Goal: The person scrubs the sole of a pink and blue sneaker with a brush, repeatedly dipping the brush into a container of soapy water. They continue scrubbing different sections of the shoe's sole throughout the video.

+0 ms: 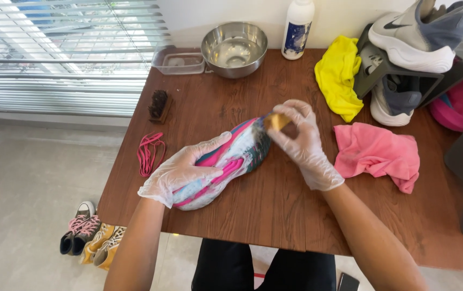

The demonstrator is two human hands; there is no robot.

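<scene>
**Gloved hands on a shoe**

The left hand (pixel 188 171) lay over the shoe (pixel 231 159) at mid table (pixel 274 205), fingers wrapped on it. The right hand (pixel 301 143) pinched a small brush (pixel 276 121) against the shoe's far end.

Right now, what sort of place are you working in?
Probably a home shoe-cleaning spot: a wooden table by a blinded window, with a steel bowl, brush and cloths. Gloved hands, left and right, work on a colourful sneaker.
</scene>
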